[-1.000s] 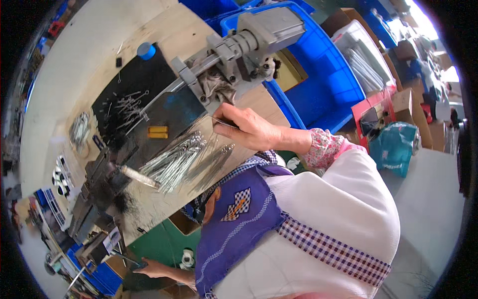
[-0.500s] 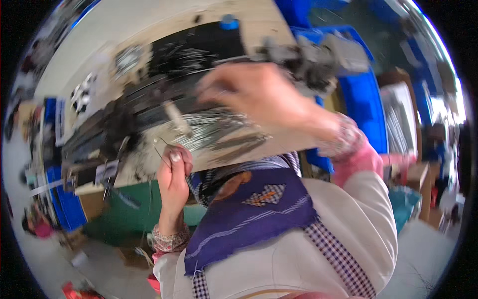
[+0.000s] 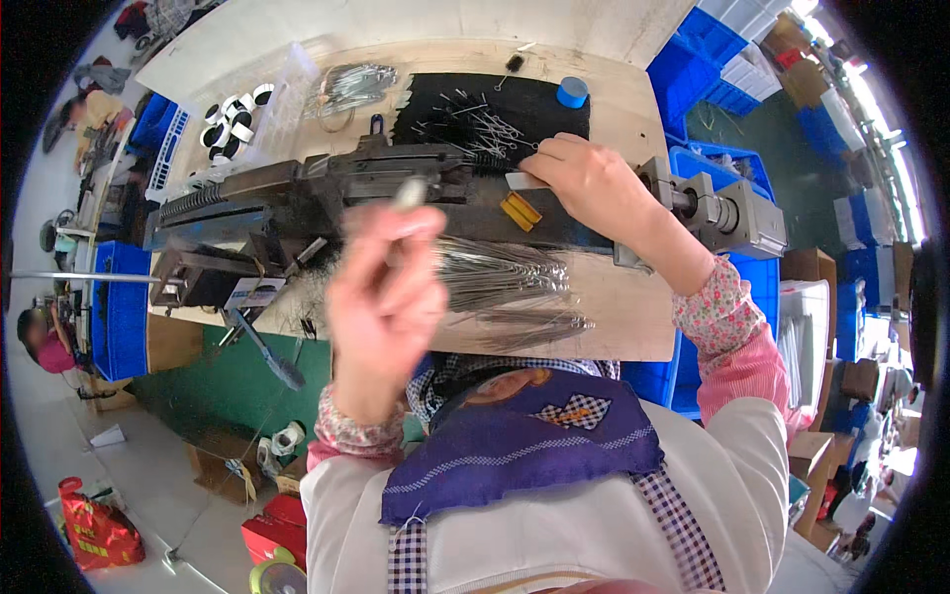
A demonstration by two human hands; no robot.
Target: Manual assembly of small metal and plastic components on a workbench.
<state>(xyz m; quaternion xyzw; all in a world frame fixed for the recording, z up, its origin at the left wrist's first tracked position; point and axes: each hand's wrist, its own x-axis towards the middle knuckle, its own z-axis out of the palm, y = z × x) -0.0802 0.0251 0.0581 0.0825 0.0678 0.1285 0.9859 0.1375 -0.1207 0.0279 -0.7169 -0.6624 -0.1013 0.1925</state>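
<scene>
The left hand's grip (image 3: 386, 297) is pinched around a thin metal pin (image 3: 409, 192) — thumb and forefingers closed on its lower end, the pale tip standing up above the fingertips. The hand is raised off the bench and blurred, so the exact finger contact cannot be told. Behind and below it lies a loose sheaf of long silvery wires (image 3: 505, 287) spread across the wooden bench (image 3: 614, 327), near its front edge.

The right hand (image 3: 589, 183) reaches forward over the dark metal machine (image 3: 317, 193) that runs across the bench. Its fingers curl down onto a small pale strip (image 3: 522, 181) on the machine's top; whether they clamp it or only press on it I cannot tell. Just beside that hand, toward the person, sits a small yellow block (image 3: 520, 211).

Beyond the machine a black mat (image 3: 445, 99) carries scattered short pins, with a blue cap (image 3: 571, 92) at its right corner and a coil of wire (image 3: 346, 84) to its left. At the machine's right end a grey cylinder unit (image 3: 727, 213) sticks out over blue crates (image 3: 712, 54).
</scene>
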